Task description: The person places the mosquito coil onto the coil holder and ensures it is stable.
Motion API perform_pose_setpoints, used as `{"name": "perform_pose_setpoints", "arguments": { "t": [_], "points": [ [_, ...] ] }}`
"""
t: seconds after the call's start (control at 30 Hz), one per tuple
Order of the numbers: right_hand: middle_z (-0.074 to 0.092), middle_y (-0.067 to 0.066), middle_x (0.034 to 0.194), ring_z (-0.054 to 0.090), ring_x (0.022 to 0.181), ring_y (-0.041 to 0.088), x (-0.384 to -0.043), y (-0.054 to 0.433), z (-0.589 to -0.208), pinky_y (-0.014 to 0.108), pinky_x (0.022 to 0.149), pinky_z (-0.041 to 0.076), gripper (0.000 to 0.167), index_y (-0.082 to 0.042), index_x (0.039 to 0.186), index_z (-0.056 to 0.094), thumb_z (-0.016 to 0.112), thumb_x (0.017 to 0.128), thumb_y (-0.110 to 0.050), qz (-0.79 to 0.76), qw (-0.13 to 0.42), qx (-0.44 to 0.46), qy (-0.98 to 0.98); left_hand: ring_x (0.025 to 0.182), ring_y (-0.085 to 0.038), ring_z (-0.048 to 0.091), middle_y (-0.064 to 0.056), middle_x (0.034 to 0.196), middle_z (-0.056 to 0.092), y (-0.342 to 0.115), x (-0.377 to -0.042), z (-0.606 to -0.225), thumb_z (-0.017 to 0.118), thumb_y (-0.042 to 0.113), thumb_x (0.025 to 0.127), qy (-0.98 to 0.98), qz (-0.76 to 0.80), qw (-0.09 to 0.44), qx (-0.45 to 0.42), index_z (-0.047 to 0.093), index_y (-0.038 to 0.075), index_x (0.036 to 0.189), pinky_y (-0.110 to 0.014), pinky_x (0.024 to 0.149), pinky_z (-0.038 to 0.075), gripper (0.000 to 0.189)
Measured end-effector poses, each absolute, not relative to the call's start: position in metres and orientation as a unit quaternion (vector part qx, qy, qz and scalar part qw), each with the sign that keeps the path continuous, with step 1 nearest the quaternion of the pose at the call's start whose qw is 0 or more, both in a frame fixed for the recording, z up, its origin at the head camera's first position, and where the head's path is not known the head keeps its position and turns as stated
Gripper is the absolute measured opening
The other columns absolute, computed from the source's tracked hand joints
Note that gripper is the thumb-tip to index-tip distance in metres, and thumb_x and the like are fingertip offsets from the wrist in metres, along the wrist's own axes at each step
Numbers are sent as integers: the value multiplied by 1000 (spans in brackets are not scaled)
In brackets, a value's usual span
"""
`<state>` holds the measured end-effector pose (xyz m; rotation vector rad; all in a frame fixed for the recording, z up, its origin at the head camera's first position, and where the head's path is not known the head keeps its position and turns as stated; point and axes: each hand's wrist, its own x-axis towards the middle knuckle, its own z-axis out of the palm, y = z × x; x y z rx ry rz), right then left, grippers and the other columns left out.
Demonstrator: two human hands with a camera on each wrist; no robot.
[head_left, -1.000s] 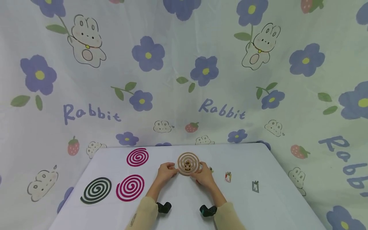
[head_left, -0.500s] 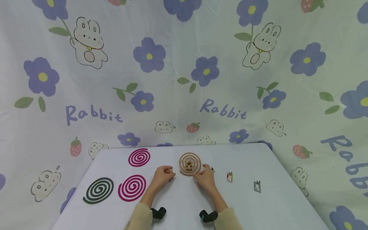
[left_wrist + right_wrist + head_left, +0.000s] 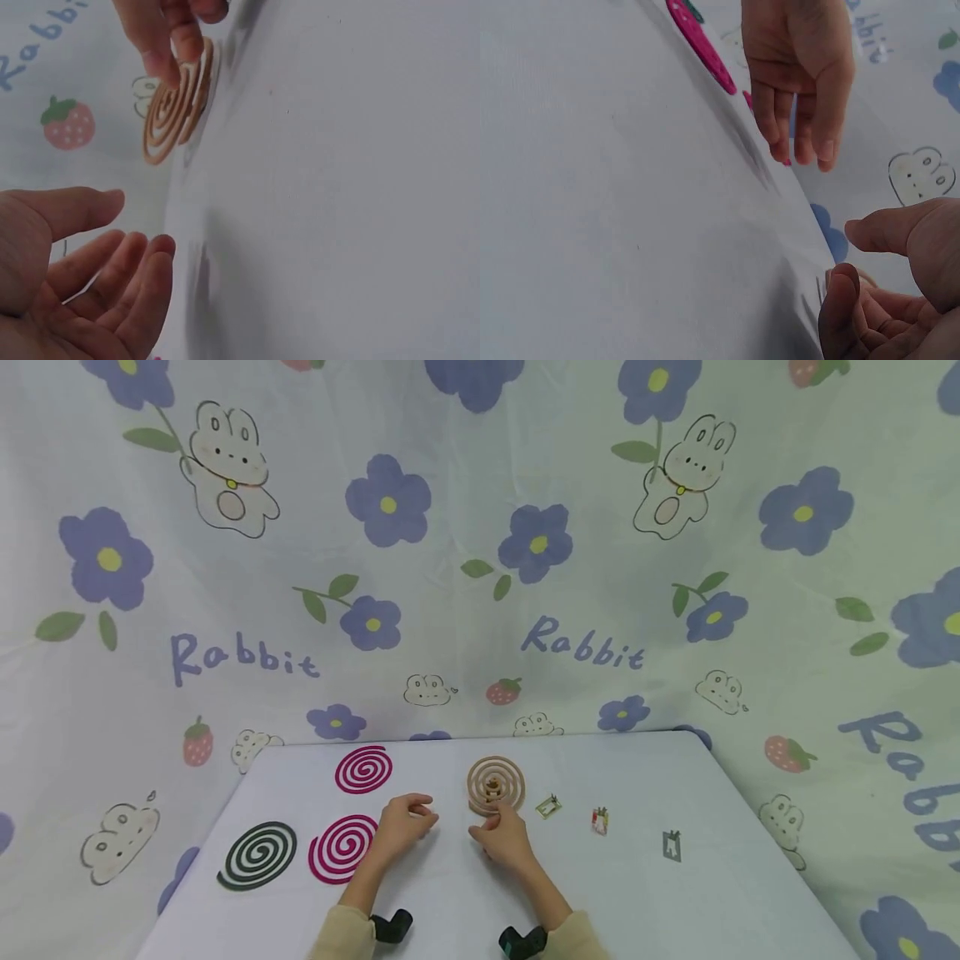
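Observation:
A brown mosquito coil [image 3: 497,768] lies at the back middle of the table, with a small gold-brown piece [image 3: 492,787] showing at its centre. My right hand [image 3: 506,839] is at the coil's near edge, its fingers loosely bent with nothing held. Whether a fingertip touches the coil, I cannot tell. My left hand [image 3: 405,824] hovers left of the coil, apart from it and empty, beside a magenta mosquito coil [image 3: 330,852]. The left wrist view has the brown coil [image 3: 157,139] partly behind the right hand's fingers. In the right wrist view both hands are empty.
Another magenta coil [image 3: 363,770] lies behind, and a dark green coil [image 3: 258,856] at the left. Right of the brown coil lie a gold metal piece [image 3: 548,807], a shiny one [image 3: 600,821] and a grey one [image 3: 671,845]. A printed curtain [image 3: 450,568] hangs behind the table.
My left hand has let go of the brown coil's side and drawn away left. The right hand has left the coil's right edge and moved nearer and left, uncovering the gold metal piece.

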<state>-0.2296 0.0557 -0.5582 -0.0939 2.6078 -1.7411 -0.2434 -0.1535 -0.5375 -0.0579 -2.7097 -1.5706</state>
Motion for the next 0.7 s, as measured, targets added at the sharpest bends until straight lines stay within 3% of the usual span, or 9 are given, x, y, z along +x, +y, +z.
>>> {"name": "perform_pose_setpoints", "arguments": {
  "t": [0.23,0.7],
  "points": [
    [57,-2,71,53,48,10,-227,29,-559,24,43,46,42,3,112,59,79,79,-14,-555,24,-79,827,66,-15,65,-3,82,65,-178,-229,-529,75,9,83,-871,-491,8,-7,66,-4,113,-28,57,53,34],
    [59,-7,68,52,45,8,-213,-12,-559,24,44,45,37,0,110,61,78,81,-16,-559,77,-121,816,64,-14,53,1,72,60,-220,-198,-524,77,11,82,-902,-429,41,25,68,-1,111,-25,56,44,33]
  ]
}}
